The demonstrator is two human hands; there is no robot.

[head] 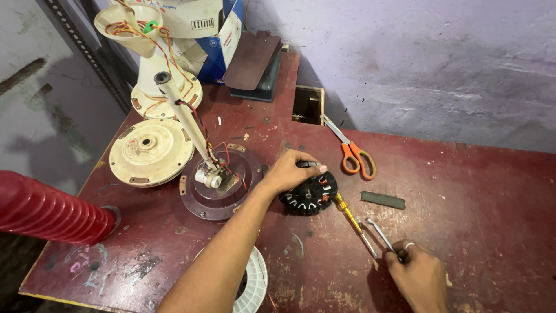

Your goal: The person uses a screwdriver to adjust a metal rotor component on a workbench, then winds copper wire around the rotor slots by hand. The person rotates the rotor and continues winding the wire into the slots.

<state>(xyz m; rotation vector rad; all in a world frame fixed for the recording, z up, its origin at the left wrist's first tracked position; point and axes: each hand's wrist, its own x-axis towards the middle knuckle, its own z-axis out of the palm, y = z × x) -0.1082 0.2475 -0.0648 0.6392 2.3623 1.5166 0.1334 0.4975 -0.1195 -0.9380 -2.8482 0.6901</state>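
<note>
Left grip on the stator, right grip on a small metal tool.

My left hand (288, 171) is palm down, forearm reaching in from bottom centre, fingers curled over the top edge of the black wound stator (310, 194), pinning it flat on the red worktop (475, 191). My right hand (418, 277) sits low right, fingers closed around the end of a thin bent metal tool (379, 233), its tip angled up-left toward the stator. A yellow-handled screwdriver (349, 214) lies just beside that tool, touching the stator's right side. Orange-handled scissors (350, 149) are further back; a cream motor cover (150, 152) and a brown disc with shaft (217, 179) lie left.
</note>
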